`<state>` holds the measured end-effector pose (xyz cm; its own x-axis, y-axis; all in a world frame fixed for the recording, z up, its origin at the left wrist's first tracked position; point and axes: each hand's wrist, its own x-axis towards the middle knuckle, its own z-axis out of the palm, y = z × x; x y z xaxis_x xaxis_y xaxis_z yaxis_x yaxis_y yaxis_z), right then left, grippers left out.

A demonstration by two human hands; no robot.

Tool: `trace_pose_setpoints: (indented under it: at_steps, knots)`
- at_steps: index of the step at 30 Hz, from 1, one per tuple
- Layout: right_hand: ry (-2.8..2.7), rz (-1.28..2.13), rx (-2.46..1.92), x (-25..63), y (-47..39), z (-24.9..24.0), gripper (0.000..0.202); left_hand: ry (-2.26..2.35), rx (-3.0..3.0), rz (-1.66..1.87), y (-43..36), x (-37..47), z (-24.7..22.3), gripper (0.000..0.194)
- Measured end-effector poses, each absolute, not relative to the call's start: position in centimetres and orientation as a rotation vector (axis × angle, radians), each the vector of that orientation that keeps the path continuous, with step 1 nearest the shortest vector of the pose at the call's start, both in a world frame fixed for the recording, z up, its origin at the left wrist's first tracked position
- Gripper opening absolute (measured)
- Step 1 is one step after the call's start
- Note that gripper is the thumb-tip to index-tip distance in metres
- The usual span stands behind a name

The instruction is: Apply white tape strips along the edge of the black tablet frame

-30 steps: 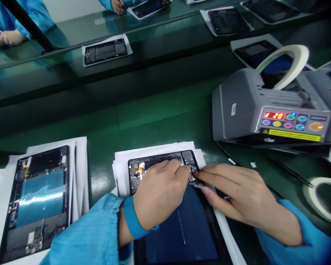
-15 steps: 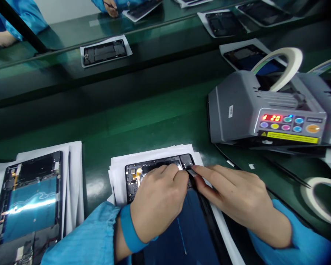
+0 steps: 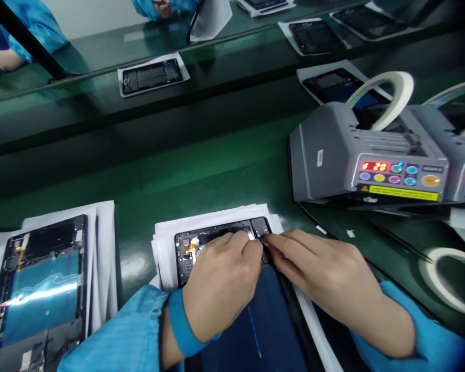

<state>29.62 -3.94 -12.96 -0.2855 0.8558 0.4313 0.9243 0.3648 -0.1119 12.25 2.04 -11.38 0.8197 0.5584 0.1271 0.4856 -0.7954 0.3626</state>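
An opened tablet [image 3: 271, 320], with a blue panel and bare inner parts, lies on a stack of white sheets [image 3: 166, 243] in front of me. My left hand [image 3: 225, 281] rests over the tablet's upper part, its fingers curled down and their tips hidden. Close to the tablet's upper right corner, my right hand [image 3: 321, 268] pinches at the edge with thumb and forefinger. What sits between those fingertips is too small and covered to name. The two hands nearly touch.
Another opened tablet [image 3: 42, 289] lies on white sheets at the left. A grey tape dispenser [image 3: 325, 155] stands at the right, near tweezers [image 3: 406, 243] and a tape roll [image 3: 430, 274]. More tablets, including one [image 3: 153, 76], lie on the conveyor beyond, where co-workers' hands show.
My right hand has shifted slightly left, toward my left hand, which stays nearly still. Across the conveyor, a co-worker's tablet with its white sheet has been tipped upright.
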Motion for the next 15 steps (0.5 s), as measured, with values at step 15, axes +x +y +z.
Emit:
trace_pose_setpoints:
  at_steps: [15]
  knots:
    - [-2.512, -0.272, -1.549, 28.9, -3.7, -11.1, 0.020, 0.811, 2.738, 0.255, 2.2, 12.4, -11.3, 0.017]
